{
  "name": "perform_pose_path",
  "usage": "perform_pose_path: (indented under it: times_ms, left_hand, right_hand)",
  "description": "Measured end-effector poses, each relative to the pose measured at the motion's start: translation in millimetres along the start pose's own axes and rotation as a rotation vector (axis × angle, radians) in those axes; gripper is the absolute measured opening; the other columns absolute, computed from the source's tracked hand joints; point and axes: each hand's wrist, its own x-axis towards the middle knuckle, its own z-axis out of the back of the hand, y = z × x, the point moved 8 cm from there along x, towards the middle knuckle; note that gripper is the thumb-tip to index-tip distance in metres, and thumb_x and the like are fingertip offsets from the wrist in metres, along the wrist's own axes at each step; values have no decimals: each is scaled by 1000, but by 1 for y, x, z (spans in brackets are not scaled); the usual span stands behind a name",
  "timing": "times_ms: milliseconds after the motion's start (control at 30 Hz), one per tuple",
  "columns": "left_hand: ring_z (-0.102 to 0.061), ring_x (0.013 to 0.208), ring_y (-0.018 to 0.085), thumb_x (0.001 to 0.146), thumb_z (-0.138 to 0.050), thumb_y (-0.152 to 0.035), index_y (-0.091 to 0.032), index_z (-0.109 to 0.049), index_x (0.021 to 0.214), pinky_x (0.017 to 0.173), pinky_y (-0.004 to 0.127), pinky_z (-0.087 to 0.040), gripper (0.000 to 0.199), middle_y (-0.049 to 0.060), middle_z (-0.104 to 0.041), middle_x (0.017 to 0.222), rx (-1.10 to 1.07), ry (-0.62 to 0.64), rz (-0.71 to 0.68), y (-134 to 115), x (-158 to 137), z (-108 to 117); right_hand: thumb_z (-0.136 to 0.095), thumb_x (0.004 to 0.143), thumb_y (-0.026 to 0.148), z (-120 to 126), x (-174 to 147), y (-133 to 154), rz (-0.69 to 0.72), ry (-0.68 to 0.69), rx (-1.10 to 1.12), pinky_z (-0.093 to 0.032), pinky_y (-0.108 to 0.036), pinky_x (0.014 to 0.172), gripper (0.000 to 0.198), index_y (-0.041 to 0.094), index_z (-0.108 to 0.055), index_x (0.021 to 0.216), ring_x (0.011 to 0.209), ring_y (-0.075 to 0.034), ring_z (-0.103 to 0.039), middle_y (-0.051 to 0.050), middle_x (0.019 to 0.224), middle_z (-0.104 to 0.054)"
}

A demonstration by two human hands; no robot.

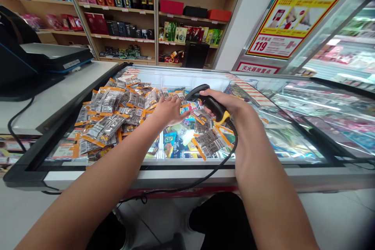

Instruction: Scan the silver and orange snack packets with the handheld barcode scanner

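Observation:
My right hand [218, 101] is closed around the grip of a black and yellow barcode scanner [215, 107], whose head points left and whose cable hangs toward me. My left hand [171, 110] is stretched out palm down, its fingers apart at the right side of a heap of snack packets [107, 103]. These packets are clear and dark with orange edges and printed labels. I cannot tell whether the fingertips touch one. Beneath the scanner, a few more such packets [209, 141] lie apart from the heap on the glass top.
The packets lie on the glass lid of a chest freezer [146, 177] with colourful goods inside. A white counter [99, 73] with a dark machine [23, 58] stands at left. Shelves [117, 8] of bottles and boxes line the back. The scanner cable [187, 187] hangs across the freezer's front edge.

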Motion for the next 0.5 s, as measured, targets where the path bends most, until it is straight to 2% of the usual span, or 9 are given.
perform_pose_path:
  times_ms: [133,200,267,333,367,500]
  left_hand:
    - [-36,151,35,99,-23,-70,-9,-51,145,122,54,-26,80,21,-40,162,7,-42,-27,0,3,-1]
    - [-27,156,32,101,-21,-67,-10,-43,152,125,53,-21,80,18,-30,169,-7,-70,-102,-4,6,-3]
    - [-25,157,31,101,-17,-67,-14,-35,159,126,53,-19,80,15,-27,170,-22,-49,-177,-9,8,-8]
    - [-32,154,33,99,-16,-72,-16,-36,159,124,55,-22,84,15,-34,167,-10,-24,-180,-9,9,-12]
    - [-38,149,35,97,-16,-75,-16,-41,156,122,55,-26,88,16,-41,163,6,-27,-151,-7,9,-11]
    - [-58,125,41,92,-17,-84,-10,-67,126,109,55,-40,95,22,-64,133,95,-56,58,6,5,1]
  right_hand:
    - [-49,99,46,3,2,0,8,-16,42,-42,-24,34,37,18,-63,79,37,-15,-49,-5,49,-58]
    - [-50,98,47,9,3,3,38,-65,100,-42,-24,34,35,19,-63,82,37,-15,-49,-4,50,-58]
    - [-51,98,47,17,4,5,77,-138,167,-44,-24,35,34,19,-63,84,38,-15,-51,-4,52,-59]
    - [-52,98,47,24,4,7,104,-208,226,-45,-23,36,34,18,-63,85,40,-15,-52,-3,53,-59]
    - [-51,99,47,27,4,7,114,-237,253,-46,-23,36,34,18,-63,85,41,-14,-53,-3,54,-59]
    - [-52,100,41,32,3,10,183,-303,335,-47,-23,37,27,18,-61,87,42,-13,-53,-1,59,-60]
